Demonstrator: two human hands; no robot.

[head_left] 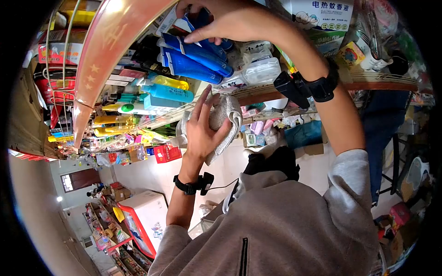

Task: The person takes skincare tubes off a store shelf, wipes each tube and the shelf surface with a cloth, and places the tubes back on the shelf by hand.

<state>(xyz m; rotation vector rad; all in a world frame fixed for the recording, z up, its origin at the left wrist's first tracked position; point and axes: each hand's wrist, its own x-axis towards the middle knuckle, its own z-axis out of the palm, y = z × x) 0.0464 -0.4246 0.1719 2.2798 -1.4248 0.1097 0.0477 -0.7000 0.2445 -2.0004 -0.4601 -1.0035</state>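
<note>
We note the left hand (202, 131) closed around a cloth (225, 122), kept clear while the right hand (230, 20) pinches a blue tube (202, 41) on the shelf (276, 89).

My right hand (230, 20) covers the tops of the blue tubes (195, 57), and its fingertips are cut off by the upper edge. My left hand (202, 131) hides part of the grey cloth (225, 115). Print on the distant shelf goods (115, 133) is too small to read.

Right hand (225, 20) on shelved tubes (195, 57), above left hand (202, 131) holding cloth (225, 115).
</note>
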